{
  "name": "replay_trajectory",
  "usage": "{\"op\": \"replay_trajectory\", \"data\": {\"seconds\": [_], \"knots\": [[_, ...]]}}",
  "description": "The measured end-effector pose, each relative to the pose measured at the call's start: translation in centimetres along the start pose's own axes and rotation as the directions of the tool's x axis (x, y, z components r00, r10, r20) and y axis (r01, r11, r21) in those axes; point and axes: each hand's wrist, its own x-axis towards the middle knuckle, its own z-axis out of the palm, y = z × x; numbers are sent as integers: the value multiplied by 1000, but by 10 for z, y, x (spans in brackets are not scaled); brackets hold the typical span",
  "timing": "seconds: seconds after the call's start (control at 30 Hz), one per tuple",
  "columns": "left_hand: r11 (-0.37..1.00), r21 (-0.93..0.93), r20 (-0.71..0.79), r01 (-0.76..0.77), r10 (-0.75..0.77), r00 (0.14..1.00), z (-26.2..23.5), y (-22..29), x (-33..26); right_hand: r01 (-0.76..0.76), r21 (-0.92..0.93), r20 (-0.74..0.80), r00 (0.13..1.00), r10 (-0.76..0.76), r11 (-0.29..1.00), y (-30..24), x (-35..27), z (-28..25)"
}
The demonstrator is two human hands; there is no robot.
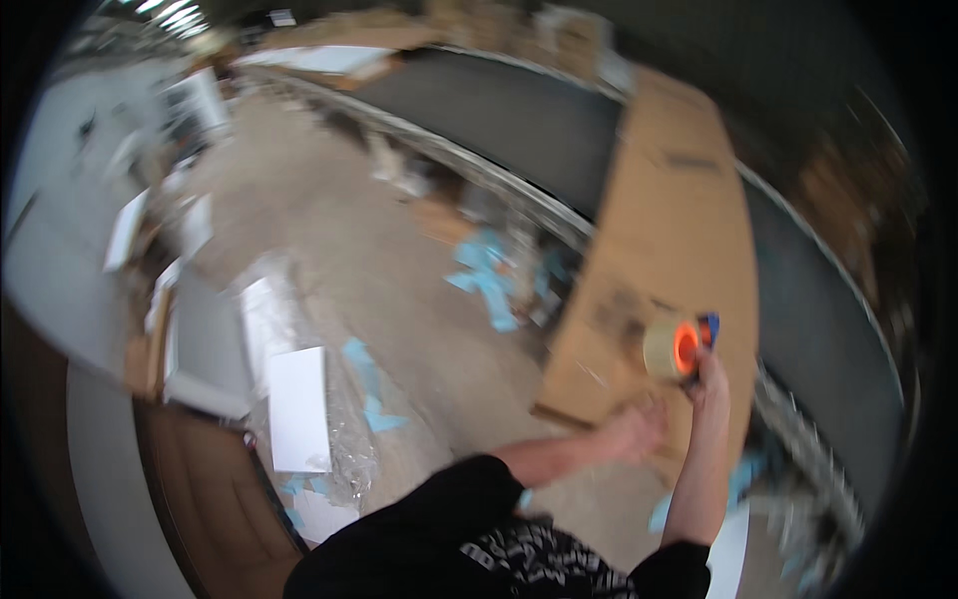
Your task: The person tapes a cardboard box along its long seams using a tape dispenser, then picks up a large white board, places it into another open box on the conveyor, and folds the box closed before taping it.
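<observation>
In my right hand (711, 381) is a tape dispenser (674, 347) with a wide roll of pale tape, an orange core and a blue part at its far side. I hold it just above a long flat cardboard box (671, 230). My left hand (639, 425) is at the near end of this box, a little left of and nearer than the dispenser. Motion smears its fingers, and whether it touches the cardboard is unclear. The box lies across a dark conveyor belt (499, 105), with its near end reaching past the belt's edge toward me.
A metal rail (449, 150) runs along the conveyor. Light-blue scraps (486, 280) lie on the floor beneath it. On the left are white panels (299, 409), clear plastic wrap (349, 454) and a brown carton (210, 489). More cartons (579, 40) stand beyond the belt.
</observation>
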Motion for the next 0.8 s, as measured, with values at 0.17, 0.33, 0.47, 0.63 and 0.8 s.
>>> {"op": "replay_trajectory", "data": {"seconds": [0.17, 0.33, 0.47, 0.63, 0.8], "knots": [[996, 35, -73, 79, -76, 994, 0, -24, -18, 389, -435, -77, 883, -464, 812, -49, -105, -40], [994, -10, -11, 111, -111, 994, -8, -9, 0, -172, -977, -58, 782, -621, -125, -83, -163, -43], [993, -23, -17, 119, -119, 993, -10, 2, -1, -350, -878, -214, 897, -388, -325, -75, -135, -57], [986, -12, -56, 165, -165, 985, -10, -2, -7, -283, -863, -222, 956, -190, -418, -41, -153, -92], [993, 34, -140, 115, -110, 984, -15, 3, 0, -289, -878, -211, 950, -231, -383, 47, -198, -154]]}}
